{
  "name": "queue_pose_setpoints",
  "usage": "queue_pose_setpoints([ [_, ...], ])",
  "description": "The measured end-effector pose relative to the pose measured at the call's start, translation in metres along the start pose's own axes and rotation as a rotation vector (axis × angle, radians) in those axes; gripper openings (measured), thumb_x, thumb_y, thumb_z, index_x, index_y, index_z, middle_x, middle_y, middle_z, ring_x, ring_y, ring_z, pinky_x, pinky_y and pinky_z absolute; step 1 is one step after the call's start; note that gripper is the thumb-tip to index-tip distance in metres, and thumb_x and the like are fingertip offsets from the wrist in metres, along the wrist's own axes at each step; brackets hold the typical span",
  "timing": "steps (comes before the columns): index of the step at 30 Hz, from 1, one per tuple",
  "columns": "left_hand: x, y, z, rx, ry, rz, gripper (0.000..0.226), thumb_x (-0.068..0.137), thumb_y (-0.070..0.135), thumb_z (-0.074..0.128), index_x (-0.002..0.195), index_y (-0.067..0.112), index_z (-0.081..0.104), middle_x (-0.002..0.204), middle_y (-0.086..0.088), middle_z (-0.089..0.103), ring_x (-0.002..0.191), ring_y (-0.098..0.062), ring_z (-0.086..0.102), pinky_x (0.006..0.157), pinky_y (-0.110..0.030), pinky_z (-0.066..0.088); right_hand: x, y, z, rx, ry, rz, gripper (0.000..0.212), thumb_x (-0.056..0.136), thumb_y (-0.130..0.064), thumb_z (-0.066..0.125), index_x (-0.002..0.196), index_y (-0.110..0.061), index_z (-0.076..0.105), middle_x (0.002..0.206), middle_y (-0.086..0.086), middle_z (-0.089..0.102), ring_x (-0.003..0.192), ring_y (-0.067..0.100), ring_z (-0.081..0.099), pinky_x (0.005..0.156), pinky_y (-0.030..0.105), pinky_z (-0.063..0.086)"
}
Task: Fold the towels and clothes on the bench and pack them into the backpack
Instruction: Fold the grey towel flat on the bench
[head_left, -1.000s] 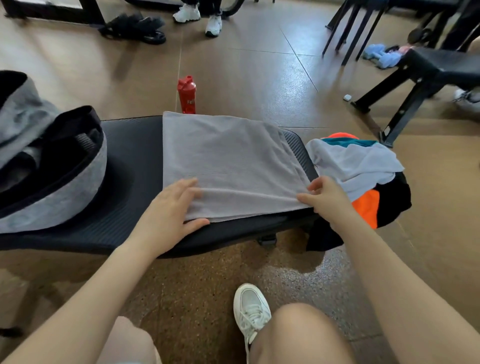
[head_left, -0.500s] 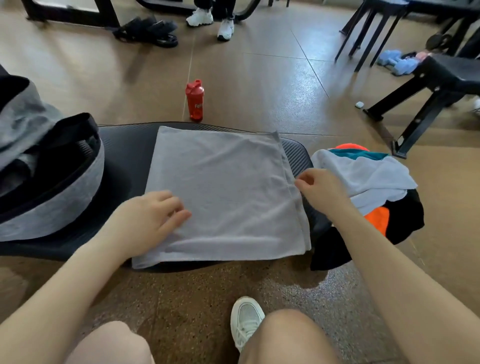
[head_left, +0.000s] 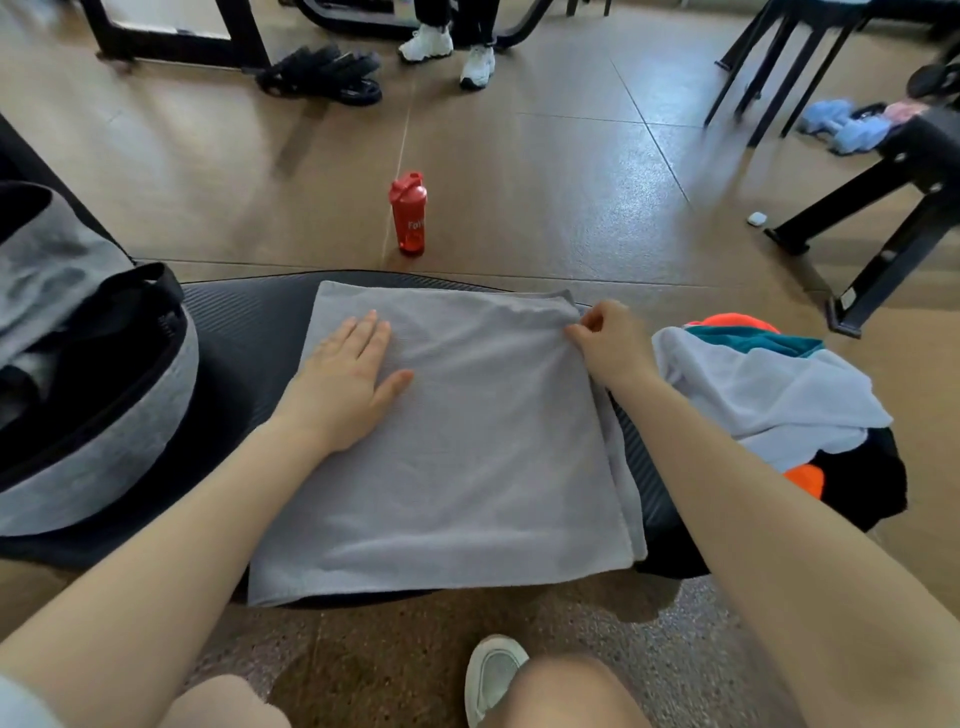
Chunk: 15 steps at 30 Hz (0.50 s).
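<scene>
At nine o'clock on the black bench (head_left: 234, 332) sits the grey-and-black backpack (head_left: 93, 395), its mouth gaping. The grey towel (head_left: 467, 441) lies folded flat at the bench's centre, its near edge overhanging the bench front. The left hand (head_left: 345, 379) rests palm-down on the towel's left part at about ten o'clock, fingers straight and relaxed, gripping nothing; half a second ago it lay lower, near the towel's near-left corner, so it has slid up toward the far edge. The right hand (head_left: 610, 345) pinches the towel's far-right corner at about one o'clock between thumb and fingertips; earlier it held the right edge lower down. At three o'clock a heap of unfolded clothes (head_left: 769, 395), pale grey, teal, orange and black, lies over the bench's right end, just beside the towel. A red bottle (head_left: 409, 213) stands upright on the floor at twelve o'clock, beyond the bench.
</scene>
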<state>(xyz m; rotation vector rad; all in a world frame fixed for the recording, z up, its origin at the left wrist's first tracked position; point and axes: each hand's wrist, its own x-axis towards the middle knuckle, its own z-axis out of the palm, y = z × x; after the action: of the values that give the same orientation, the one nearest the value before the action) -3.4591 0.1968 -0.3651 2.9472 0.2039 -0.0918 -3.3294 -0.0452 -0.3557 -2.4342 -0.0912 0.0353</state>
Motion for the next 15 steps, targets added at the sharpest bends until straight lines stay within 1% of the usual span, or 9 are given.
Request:
queue_pose_setpoints([
  [3, 0.004, -0.001, 0.004, 0.033, -0.023, -0.011, 0.067, 0.096, 0.049, 0.025, 0.149, 0.012, 0.008, 0.157, -0.006, 0.002, 0.144, -0.02, 0.002, 0.116, -0.032, 0.003, 0.004, 0.003, -0.001, 0.02, 0.072, -0.004, 0.014, 0.089, -0.019, 0.056, 0.097, -0.008, 0.06, 0.097, 0.012, 0.064, 0.095, 0.028, 0.057, 0.076, 0.031, 0.038],
  [5, 0.001, 0.0, 0.007, 0.022, -0.006, -0.031, 0.067, 0.095, 0.05, 0.025, 0.148, 0.012, 0.008, 0.157, -0.007, 0.003, 0.144, -0.021, 0.003, 0.117, -0.033, 0.003, 0.0, 0.005, -0.002, -0.036, 0.034, 0.041, 0.023, 0.091, -0.023, 0.055, 0.106, -0.006, 0.06, 0.106, 0.014, 0.065, 0.103, 0.03, 0.057, 0.074, 0.027, 0.033],
  [7, -0.007, 0.003, 0.006, -0.035, 0.041, -0.042, 0.067, 0.095, 0.049, 0.026, 0.148, 0.011, 0.009, 0.157, -0.008, 0.005, 0.144, -0.021, 0.005, 0.117, -0.033, 0.004, -0.012, 0.007, -0.009, -0.019, 0.001, 0.059, 0.03, 0.091, -0.027, 0.055, 0.111, -0.006, 0.061, 0.108, 0.012, 0.065, 0.104, 0.027, 0.057, 0.072, 0.023, 0.031],
  [9, -0.022, 0.006, 0.004, -0.088, 0.067, 0.002, 0.066, 0.095, 0.048, 0.028, 0.147, 0.01, 0.013, 0.157, -0.007, 0.007, 0.144, -0.021, 0.006, 0.117, -0.034, 0.006, -0.036, 0.011, -0.019, 0.017, -0.062, 0.046, 0.034, 0.088, -0.028, 0.058, 0.116, -0.008, 0.059, 0.102, 0.008, 0.065, 0.097, 0.023, 0.059, 0.073, 0.024, 0.036],
  [10, -0.034, 0.007, 0.004, -0.105, 0.061, 0.039, 0.068, 0.094, 0.052, 0.028, 0.147, 0.011, 0.016, 0.156, -0.006, 0.009, 0.144, -0.02, 0.007, 0.116, -0.034, 0.007, -0.051, 0.015, -0.024, 0.022, -0.121, 0.043, 0.036, 0.086, -0.028, 0.061, 0.118, -0.01, 0.056, 0.099, 0.006, 0.063, 0.093, 0.021, 0.058, 0.075, 0.026, 0.04],
  [11, -0.048, 0.008, 0.004, -0.12, 0.046, 0.072, 0.074, 0.091, 0.06, 0.024, 0.147, 0.011, 0.018, 0.156, -0.005, 0.01, 0.144, -0.02, 0.009, 0.116, -0.033, 0.008, -0.066, 0.019, -0.028, 0.027, -0.195, 0.048, 0.039, 0.084, -0.027, 0.063, 0.119, -0.012, 0.053, 0.094, 0.002, 0.06, 0.088, 0.018, 0.057, 0.075, 0.028, 0.042],
  [13, -0.078, 0.01, 0.007, -0.124, -0.007, 0.132, 0.092, 0.076, 0.07, 0.007, 0.146, 0.013, 0.02, 0.156, -0.003, 0.011, 0.143, -0.019, 0.011, 0.115, -0.029, 0.007, -0.092, 0.026, -0.032, 0.021, -0.289, 0.035, 0.043, 0.081, -0.025, 0.067, 0.119, -0.016, 0.049, 0.078, -0.003, 0.053, 0.073, 0.014, 0.052, 0.065, 0.028, 0.041],
  [14, -0.091, 0.01, 0.009, -0.096, -0.043, 0.161, 0.098, 0.071, 0.073, 0.0, 0.147, 0.014, 0.019, 0.156, -0.002, 0.01, 0.144, -0.019, 0.01, 0.114, -0.027, 0.004, -0.099, 0.03, -0.032, 0.009, -0.261, 0.016, 0.043, 0.081, -0.023, 0.067, 0.118, -0.016, 0.048, 0.072, -0.004, 0.049, 0.07, 0.013, 0.049, 0.062, 0.028, 0.038],
  [15, -0.1, 0.009, 0.013, -0.058, -0.067, 0.189, 0.104, 0.068, 0.078, -0.007, 0.147, 0.015, 0.017, 0.156, -0.002, 0.008, 0.144, -0.018, 0.009, 0.113, -0.026, 0.0, -0.103, 0.033, -0.033, -0.001, -0.195, 0.001, 0.04, 0.081, -0.021, 0.067, 0.116, -0.016, 0.048, 0.069, -0.003, 0.048, 0.072, 0.016, 0.05, 0.064, 0.03, 0.037],
])
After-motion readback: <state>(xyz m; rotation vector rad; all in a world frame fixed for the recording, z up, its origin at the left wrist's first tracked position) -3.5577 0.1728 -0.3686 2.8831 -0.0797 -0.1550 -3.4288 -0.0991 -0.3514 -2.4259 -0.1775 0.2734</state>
